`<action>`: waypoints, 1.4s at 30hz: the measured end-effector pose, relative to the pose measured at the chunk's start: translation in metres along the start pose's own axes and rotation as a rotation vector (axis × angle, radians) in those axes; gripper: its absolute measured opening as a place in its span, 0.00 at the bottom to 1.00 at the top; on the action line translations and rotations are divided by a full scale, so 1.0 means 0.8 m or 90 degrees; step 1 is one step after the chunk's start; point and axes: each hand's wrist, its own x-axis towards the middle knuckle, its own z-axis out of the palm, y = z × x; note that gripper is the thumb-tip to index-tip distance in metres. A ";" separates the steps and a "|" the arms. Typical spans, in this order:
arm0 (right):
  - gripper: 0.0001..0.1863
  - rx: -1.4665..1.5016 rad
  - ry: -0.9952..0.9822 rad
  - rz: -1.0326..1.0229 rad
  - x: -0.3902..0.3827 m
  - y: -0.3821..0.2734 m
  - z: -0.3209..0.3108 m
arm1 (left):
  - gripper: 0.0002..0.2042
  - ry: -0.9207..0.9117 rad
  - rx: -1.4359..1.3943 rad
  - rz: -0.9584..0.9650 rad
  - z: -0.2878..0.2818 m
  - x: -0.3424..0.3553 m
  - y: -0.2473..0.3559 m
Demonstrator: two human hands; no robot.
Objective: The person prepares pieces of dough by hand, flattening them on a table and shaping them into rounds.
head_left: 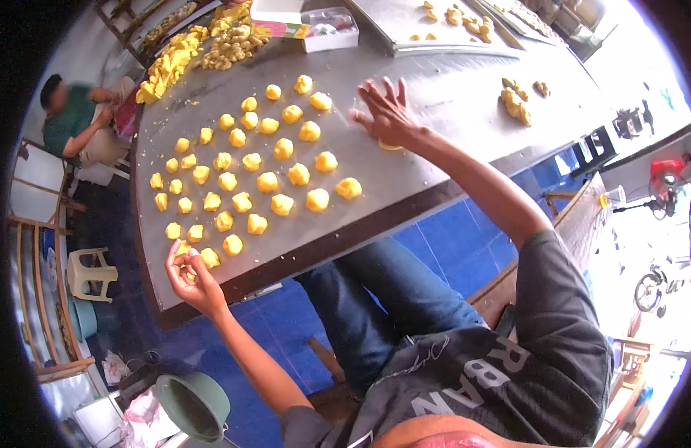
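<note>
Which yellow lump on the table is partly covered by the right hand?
The lump under the right hand, lying apart, right of the grouped lumps.

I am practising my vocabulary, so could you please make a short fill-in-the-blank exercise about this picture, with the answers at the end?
1. The dough balls on the table are ____ in colour.
2. Of the wearer's two hands, the ____ hand is farther from the plastic stool.
3. The floor tiles beside the table are ____.
4. The other person, at the far left, wears a ____ shirt.

Missing words: yellow; right; blue; green.
</note>
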 end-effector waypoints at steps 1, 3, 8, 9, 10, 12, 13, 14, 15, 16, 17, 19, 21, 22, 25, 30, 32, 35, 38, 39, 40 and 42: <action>0.44 -0.072 0.003 -0.017 0.002 0.005 0.000 | 0.12 -0.003 -0.005 0.000 0.000 -0.002 0.000; 0.44 -0.123 0.084 0.004 0.016 0.017 -0.007 | 0.12 -0.006 -0.013 0.004 0.001 -0.001 0.001; 0.43 -0.152 0.002 -0.005 -0.010 0.036 -0.004 | 0.12 -0.014 -0.003 -0.008 0.003 0.000 0.003; 0.43 -0.142 0.002 0.000 -0.002 0.039 -0.014 | 0.12 -0.012 -0.006 0.007 0.001 0.001 0.002; 0.42 -0.072 0.114 0.042 0.004 0.035 -0.018 | 0.12 -0.009 -0.009 0.021 0.000 0.003 0.002; 0.43 -0.101 0.064 0.081 -0.009 0.022 -0.023 | 0.12 -0.003 -0.017 0.016 0.001 0.007 0.002; 0.43 -0.100 0.005 0.066 -0.016 0.024 -0.014 | 0.12 0.000 -0.025 0.010 0.003 0.005 0.001; 0.43 -0.098 -0.054 0.051 -0.023 0.025 -0.006 | 0.12 -0.005 -0.025 0.005 0.002 0.001 -0.001; 0.43 -0.113 -0.045 0.013 -0.026 0.021 -0.008 | 0.12 -0.003 -0.025 0.010 0.001 0.002 -0.001; 0.43 -0.115 -0.041 0.012 -0.022 0.019 -0.012 | 0.12 -0.002 -0.025 0.016 0.000 0.003 -0.001; 0.43 -0.093 0.046 -0.003 -0.015 0.017 -0.016 | 0.12 0.000 -0.020 0.022 -0.001 0.004 -0.001; 0.41 -0.088 0.087 -0.006 -0.008 -0.006 -0.031 | 0.12 0.000 -0.014 0.018 -0.001 0.004 0.000; 0.39 -0.129 -0.023 -0.052 -0.027 -0.005 -0.012 | 0.12 -0.018 -0.012 0.014 0.000 -0.001 -0.001; 0.38 -0.094 0.012 -0.063 -0.022 -0.002 -0.010 | 0.12 -0.010 -0.019 0.016 -0.001 0.000 0.000; 0.39 -0.101 0.070 -0.037 -0.008 0.015 -0.019 | 0.12 -0.002 -0.013 0.023 -0.006 0.000 0.002; 0.40 -0.098 0.058 -0.047 -0.018 0.015 -0.003 | 0.12 0.005 -0.035 0.015 -0.006 0.000 -0.002; 0.40 -0.004 0.082 0.021 -0.008 0.023 -0.018 | 0.12 0.001 -0.037 0.010 -0.007 0.001 -0.005; 0.36 0.070 -0.027 -0.011 -0.021 0.031 -0.043 | 0.12 -0.002 -0.040 0.001 -0.008 -0.005 -0.002; 0.29 0.093 -0.147 -0.055 -0.069 0.015 -0.060 | 0.13 -0.012 -0.038 -0.010 -0.013 -0.005 -0.018; 0.27 0.110 -0.108 -0.087 -0.091 0.014 -0.061 | 0.14 -0.012 -0.046 -0.027 -0.004 -0.011 -0.006; 0.24 0.051 -0.105 -0.120 -0.100 0.001 -0.068 | 0.14 -0.007 -0.041 -0.029 -0.007 -0.011 -0.011; 0.16 0.072 -0.104 -0.133 -0.094 0.006 -0.045 | 0.14 -0.012 -0.034 0.034 -0.015 -0.007 -0.016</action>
